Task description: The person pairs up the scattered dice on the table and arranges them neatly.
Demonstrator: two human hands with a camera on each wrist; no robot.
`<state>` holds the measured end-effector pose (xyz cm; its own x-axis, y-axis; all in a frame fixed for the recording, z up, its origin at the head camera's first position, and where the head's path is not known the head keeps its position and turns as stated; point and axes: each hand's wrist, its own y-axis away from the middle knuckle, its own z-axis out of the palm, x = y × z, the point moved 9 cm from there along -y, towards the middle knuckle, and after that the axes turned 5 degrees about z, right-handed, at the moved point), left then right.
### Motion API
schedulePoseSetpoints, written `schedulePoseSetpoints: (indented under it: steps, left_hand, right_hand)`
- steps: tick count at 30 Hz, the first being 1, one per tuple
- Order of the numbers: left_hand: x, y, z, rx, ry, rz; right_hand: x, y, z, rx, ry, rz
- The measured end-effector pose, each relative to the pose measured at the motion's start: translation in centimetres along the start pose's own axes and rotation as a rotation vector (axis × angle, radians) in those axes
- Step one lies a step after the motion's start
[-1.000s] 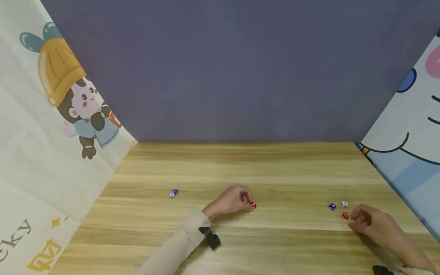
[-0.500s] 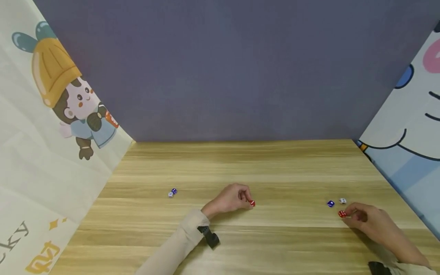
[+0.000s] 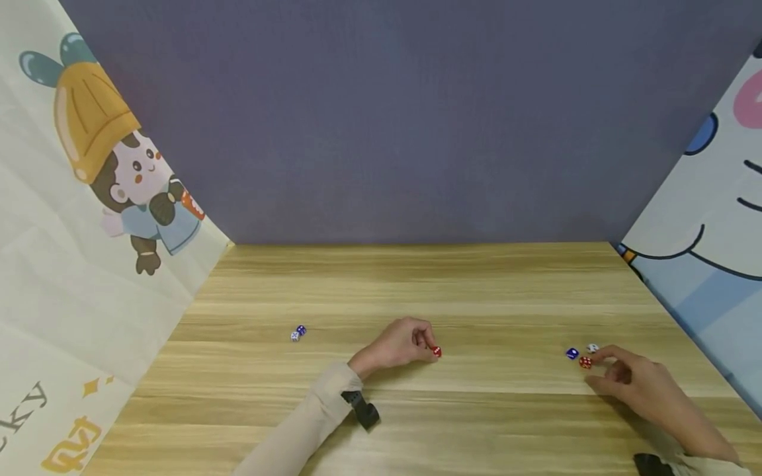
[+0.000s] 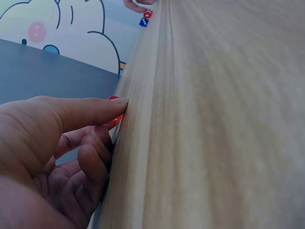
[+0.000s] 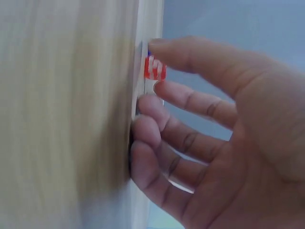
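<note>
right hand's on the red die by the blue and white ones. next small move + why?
Probably nudge the red die a touch further toward the blue die and white die. The right hand has fingertips on it and it lies just short of them, apparently not quite touching. The left hand holds another red die mid-table.

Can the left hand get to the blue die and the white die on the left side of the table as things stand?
Probably yes. The table is bare between the left hand and the blue die and white die. However, the fingers hold a red die.
</note>
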<state>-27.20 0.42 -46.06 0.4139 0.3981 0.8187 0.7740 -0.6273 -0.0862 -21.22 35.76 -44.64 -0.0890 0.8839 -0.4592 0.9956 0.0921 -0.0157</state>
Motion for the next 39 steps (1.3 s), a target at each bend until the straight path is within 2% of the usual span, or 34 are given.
schedulePoseSetpoints:
  steps: [7,13,19,31,39]
  left_hand:
    - [0.1,0.0,0.0,-0.002,0.011,0.008]
    - [0.0,0.0,0.0,-0.004,0.014,0.006]
    - [-0.1,0.1,-0.2,0.005,0.016,-0.007]
    - [-0.1,0.2,0.0,-0.005,0.015,-0.009]
    - [0.0,0.0,0.0,-0.007,0.015,-0.006]
  right_hand:
    - [-1.1,0.3,0.0,0.106,0.006,-0.083]
    - [-1.4,0.0,0.1,0.098,-0.008,-0.066]
    - [-1.7,-0.5,0.1,0.126,0.015,-0.112]
    - [-1.1,-0.4,0.4,0.034,0.025,-0.045]
    - [-1.0,-0.4,0.2,0.052,0.031,-0.031]
